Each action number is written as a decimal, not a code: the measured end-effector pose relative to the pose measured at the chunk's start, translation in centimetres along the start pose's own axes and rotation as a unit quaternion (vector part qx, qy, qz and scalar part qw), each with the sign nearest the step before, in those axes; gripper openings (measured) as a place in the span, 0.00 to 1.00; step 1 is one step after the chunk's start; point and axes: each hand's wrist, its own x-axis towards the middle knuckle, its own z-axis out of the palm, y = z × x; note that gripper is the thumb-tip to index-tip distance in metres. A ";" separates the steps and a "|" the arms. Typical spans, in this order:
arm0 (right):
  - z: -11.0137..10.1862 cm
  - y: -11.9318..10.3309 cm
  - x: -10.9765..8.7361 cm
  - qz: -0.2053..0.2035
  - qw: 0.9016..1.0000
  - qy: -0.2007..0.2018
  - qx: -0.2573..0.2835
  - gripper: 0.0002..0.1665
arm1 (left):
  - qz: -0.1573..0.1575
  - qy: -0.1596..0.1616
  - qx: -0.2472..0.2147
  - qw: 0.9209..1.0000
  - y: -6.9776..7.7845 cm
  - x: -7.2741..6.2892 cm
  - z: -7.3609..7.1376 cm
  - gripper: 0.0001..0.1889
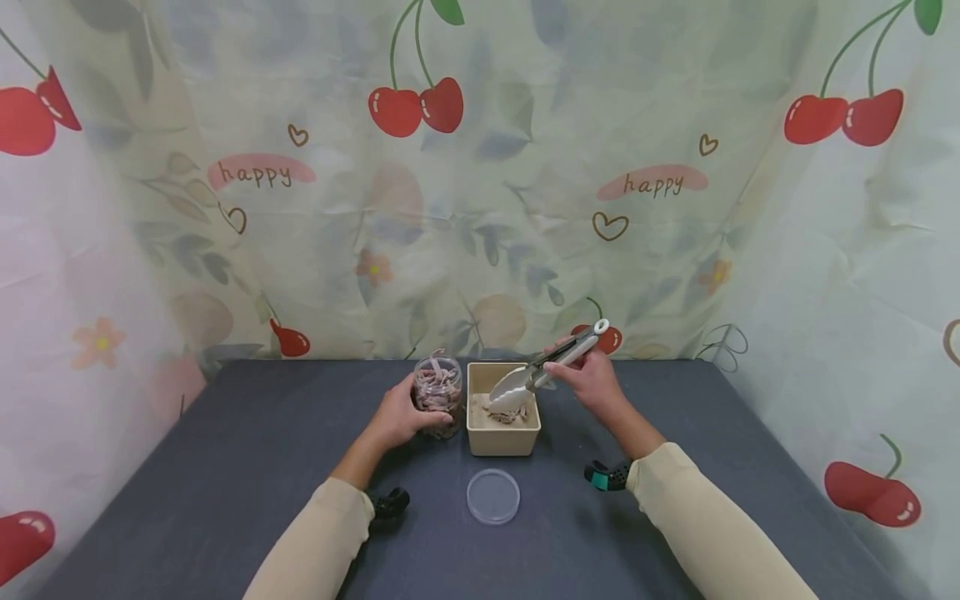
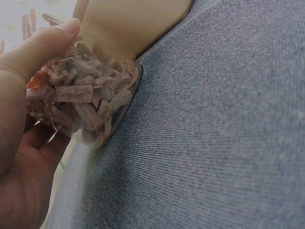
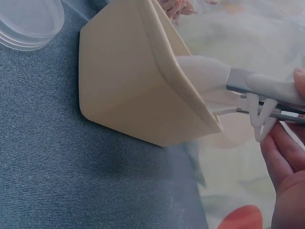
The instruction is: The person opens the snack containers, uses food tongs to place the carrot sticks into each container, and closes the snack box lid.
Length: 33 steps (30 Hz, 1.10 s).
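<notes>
My left hand [image 1: 399, 417] grips a clear plastic jar [image 1: 438, 385] full of brownish-pink dried strips, thumb across its near side. In the left wrist view the strips [image 2: 88, 90] show through the jar wall, and its base stands on the cloth. Just right of the jar is a beige rectangular bin [image 1: 504, 443] with some strips [image 1: 507, 415] at the bottom. My right hand [image 1: 592, 379] holds a pair of tongs [image 1: 573, 350] with white-and-grey handles. Their broad heads [image 3: 202, 71] reach down over the rim into the bin; the tips are hidden by its wall in the right wrist view.
A round clear lid [image 1: 493, 497] lies flat on the dark table cloth [image 1: 285, 450] in front of the bin. Behind the table's far edge hangs a curtain [image 1: 487, 208] printed with cherries, and more of it lines both sides.
</notes>
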 end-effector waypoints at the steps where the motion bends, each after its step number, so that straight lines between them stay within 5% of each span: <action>1: 0.0 0.0 0.0 0.000 1.000 -0.001 0.002 0.23 | -0.001 0.000 0.001 1.000 0.0 0.0 0.0 0.46; 12: 0.0 0.0 -0.5 -0.004 0.999 -0.044 -0.003 0.27 | -0.002 -0.001 0.000 1.000 -0.1 0.0 0.0 0.45; 21: 0.5 -3.6 -1.6 -0.036 0.998 -0.035 -0.045 0.25 | -0.002 -0.001 0.004 1.000 0.1 0.0 0.0 0.46; 28: 0.1 -0.3 -0.6 -0.023 0.995 -0.004 -0.098 0.20 | -0.012 -0.007 0.004 1.000 0.2 0.0 -0.1 0.47; 33: 0.4 -0.1 -0.6 -0.013 0.995 0.019 -0.101 0.18 | -0.016 -0.006 0.007 1.000 0.2 0.0 -0.1 0.48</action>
